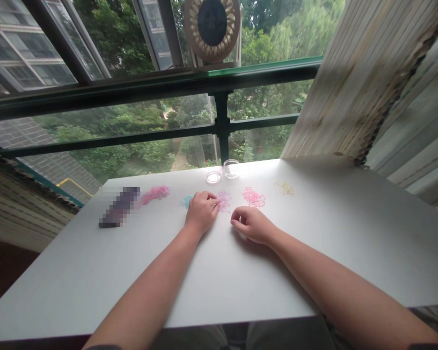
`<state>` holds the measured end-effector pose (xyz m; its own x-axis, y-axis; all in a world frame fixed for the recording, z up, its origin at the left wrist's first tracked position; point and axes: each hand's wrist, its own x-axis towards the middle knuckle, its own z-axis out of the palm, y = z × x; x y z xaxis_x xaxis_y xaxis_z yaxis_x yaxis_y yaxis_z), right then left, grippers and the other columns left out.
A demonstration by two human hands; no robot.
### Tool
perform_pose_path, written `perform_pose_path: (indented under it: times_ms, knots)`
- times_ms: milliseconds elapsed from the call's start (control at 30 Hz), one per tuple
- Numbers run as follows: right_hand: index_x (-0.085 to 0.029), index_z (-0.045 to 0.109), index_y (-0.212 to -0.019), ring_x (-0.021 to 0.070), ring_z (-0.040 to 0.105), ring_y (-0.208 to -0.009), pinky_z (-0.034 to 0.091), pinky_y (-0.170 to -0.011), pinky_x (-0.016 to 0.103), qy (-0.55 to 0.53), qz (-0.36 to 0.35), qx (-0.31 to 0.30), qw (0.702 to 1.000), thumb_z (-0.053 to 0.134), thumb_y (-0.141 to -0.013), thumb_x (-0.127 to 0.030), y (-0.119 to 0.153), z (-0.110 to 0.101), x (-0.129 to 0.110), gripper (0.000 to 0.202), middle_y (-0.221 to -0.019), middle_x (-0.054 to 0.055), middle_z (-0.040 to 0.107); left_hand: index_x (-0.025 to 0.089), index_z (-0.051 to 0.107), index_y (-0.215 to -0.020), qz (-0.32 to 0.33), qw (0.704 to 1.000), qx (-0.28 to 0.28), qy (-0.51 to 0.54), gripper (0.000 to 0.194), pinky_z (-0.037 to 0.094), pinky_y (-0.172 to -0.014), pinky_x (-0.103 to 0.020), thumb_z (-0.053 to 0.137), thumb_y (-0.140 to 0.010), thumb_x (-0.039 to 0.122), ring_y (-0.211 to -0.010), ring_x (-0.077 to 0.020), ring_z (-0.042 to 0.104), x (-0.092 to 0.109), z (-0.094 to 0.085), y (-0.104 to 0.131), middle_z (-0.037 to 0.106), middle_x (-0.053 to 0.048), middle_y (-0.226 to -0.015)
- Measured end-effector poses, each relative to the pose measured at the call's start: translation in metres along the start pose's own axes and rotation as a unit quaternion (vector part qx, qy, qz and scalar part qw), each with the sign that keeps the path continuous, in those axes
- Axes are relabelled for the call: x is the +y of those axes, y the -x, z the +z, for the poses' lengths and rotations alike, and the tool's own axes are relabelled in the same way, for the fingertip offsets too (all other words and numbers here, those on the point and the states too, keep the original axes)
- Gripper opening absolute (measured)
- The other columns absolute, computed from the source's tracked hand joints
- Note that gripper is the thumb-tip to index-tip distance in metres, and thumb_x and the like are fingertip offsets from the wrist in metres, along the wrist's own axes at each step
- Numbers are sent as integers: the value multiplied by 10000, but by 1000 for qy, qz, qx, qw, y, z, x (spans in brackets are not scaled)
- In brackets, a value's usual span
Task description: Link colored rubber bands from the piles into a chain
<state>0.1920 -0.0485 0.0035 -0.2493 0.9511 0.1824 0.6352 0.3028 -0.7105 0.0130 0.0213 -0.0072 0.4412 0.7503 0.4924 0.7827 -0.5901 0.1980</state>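
Observation:
Small thin bands lie in loose piles across a white table point(138, 272). My left hand point(203, 210) reaches over the gap between a teal pile point(186, 202) and a purple pile point(224, 200); its fingertips touch the purple bands, and whether one is pinched is too small to tell. My right hand point(250, 224) rests on the table just below a pink-red pile point(253, 196), its fingers curled with thumb and forefinger close together. Anything between them is too small to make out. A pale yellow pile point(286, 188) lies farther right, a mixed pink pile point(155, 194) to the left.
Behind the piles, near the window edge, are a clear round container point(231, 169) and a clear round lid or dish point(214, 177). A blurred dark object point(120, 207) lies at the left. Green railing point(149, 82) and a curtain point(328, 87) border the table.

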Motion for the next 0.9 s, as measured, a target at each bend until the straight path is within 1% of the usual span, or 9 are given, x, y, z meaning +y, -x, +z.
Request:
perform_pose_path:
  times_ms: [267,500,600,667,733,767,833,900]
  knots:
    - [-167,596,-718,82,484,-528,371,-530,206,-3,-1,-1,1000,535,-740,-168,0,-1,-2,65,-618,-20,579,237,665,-1034,6,1000,-11,-1,286,401,-853,-359,517,-800,165,-942,-217,485,0,1,1,606,-52,-1013]
    - [-164,603,-729,88,487,-535,373,-534,211,-4,0,-6,1000,535,-737,-163,0,-1,-1,69,-627,-15,582,232,537,-1229,6,1000,-19,8,437,390,-877,-354,463,-811,131,-961,-213,480,-2,1,1,599,-59,-1037]
    - [-166,603,-732,91,485,-537,374,-536,214,-5,1,-6,1000,533,-738,-163,1,-2,-1,71,-628,-15,579,215,496,-1258,11,999,-15,30,465,380,-905,-358,451,-806,116,-986,-211,488,-3,-1,1,608,-55,-1069]
    - [-167,601,-732,92,484,-535,372,-533,215,-5,3,-11,1000,529,-739,-163,1,-2,-1,73,-623,-15,573,214,498,-1242,9,999,1,47,452,373,-927,-358,447,-804,113,-1004,-207,499,-6,-4,0,613,-48,-1083]
    - [-168,598,-729,94,487,-539,372,-533,217,-5,2,-16,1000,524,-741,-166,1,-2,-1,75,-625,-13,572,209,524,-1198,-2,998,29,59,414,374,-942,-354,446,-802,117,-1017,-203,512,-16,-11,-1,617,-45,-1082]
    - [-168,596,-728,96,487,-541,372,-533,218,-5,1,-19,1000,521,-743,-169,2,-3,0,77,-626,-12,571,202,542,-1168,-12,997,46,61,387,378,-946,-351,449,-800,123,-1019,-201,520,-24,-15,-1,619,-46,-1075]
    - [-171,592,-723,99,486,-547,370,-534,221,-2,-1,-23,1000,514,-749,-179,3,-3,0,83,-631,-11,569,183,576,-1099,-44,994,85,56,326,390,-946,-347,460,-796,148,-1010,-200,538,-47,-27,2,628,-53,-1050]
    - [-174,589,-722,103,480,-551,368,-537,225,2,-3,-25,1000,510,-758,-196,4,-3,1,90,-631,-11,565,166,601,-1038,-105,985,129,40,278,415,-924,-347,474,-792,186,-968,-203,561,-76,-41,9,640,-65,-1009]
